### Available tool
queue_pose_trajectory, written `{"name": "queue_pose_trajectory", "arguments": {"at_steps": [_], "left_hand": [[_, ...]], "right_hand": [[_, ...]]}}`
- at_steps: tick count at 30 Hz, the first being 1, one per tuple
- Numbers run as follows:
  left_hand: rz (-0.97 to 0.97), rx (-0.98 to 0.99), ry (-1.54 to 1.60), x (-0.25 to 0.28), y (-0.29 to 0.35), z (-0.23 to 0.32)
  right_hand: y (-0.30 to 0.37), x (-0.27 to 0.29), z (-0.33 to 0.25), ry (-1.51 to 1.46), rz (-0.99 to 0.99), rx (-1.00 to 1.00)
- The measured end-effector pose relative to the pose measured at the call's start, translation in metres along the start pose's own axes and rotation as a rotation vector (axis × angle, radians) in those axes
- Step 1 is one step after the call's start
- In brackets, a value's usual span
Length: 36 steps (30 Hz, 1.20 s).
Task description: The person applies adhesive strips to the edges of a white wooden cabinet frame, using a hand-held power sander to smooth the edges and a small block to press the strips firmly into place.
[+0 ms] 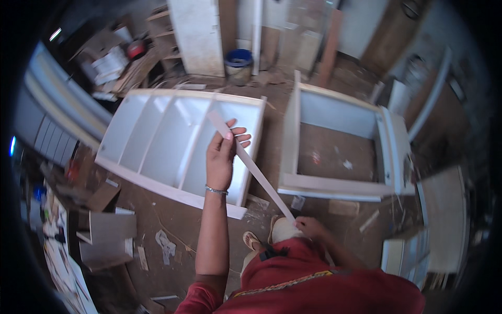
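A long, thin, pale wooden strip (261,180) slants across in front of me, from upper left down to the lower right. My left hand (222,149) grips it near its far end, the thumb on top and the other fingers behind it. At the near end, by my leg, my right hand (311,228) is closed on the strip; part of its fingers is hidden. Beyond and under the strip lies a white cabinet frame (157,136) with several compartments and pale edges.
Right of the cabinet, a second open box frame (340,180) lies on the dusty floor (172,220). A blue bucket (239,60) stands at the back. Cut boards (112,230) and scraps are at the left; another cabinet piece (442,220) stands at the right.
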<state>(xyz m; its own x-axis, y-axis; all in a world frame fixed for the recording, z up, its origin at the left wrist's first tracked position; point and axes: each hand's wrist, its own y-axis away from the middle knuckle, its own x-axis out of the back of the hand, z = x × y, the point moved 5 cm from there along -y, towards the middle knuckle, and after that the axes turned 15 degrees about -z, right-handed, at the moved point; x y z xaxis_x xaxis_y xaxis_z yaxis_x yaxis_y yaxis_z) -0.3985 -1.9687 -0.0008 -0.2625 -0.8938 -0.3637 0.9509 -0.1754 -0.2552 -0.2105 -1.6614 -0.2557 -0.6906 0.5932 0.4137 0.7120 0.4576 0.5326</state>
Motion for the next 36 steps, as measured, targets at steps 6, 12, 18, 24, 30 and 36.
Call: {"name": "queue_pose_trajectory", "arguments": {"at_steps": [6,12,18,24,30,36], "left_hand": [[-0.230,-0.094,-0.325,-0.144,0.041,-0.038],[-0.420,0.025,-0.076,-0.298,0.095,-0.129],[-0.822,0.143,-0.015,-0.537,0.192,-0.207],[-1.217,0.433,0.005,-0.732,0.347,-0.270],[-1.551,0.531,0.002,-0.868,0.430,-0.314],[-1.500,0.894,0.320,-0.989,0.471,-0.383]], "right_hand": [[0.155,-0.015,0.142,-0.065,0.216,0.001],[0.314,-0.074,0.246,-0.259,0.548,-0.370],[0.498,-0.185,0.367,-0.412,0.555,-0.811],[0.620,-0.172,0.411,-0.536,0.924,-0.780],[0.701,-0.043,0.372,-0.655,1.416,-0.207],[0.785,-0.039,0.371,-1.051,1.492,-0.215]]}}
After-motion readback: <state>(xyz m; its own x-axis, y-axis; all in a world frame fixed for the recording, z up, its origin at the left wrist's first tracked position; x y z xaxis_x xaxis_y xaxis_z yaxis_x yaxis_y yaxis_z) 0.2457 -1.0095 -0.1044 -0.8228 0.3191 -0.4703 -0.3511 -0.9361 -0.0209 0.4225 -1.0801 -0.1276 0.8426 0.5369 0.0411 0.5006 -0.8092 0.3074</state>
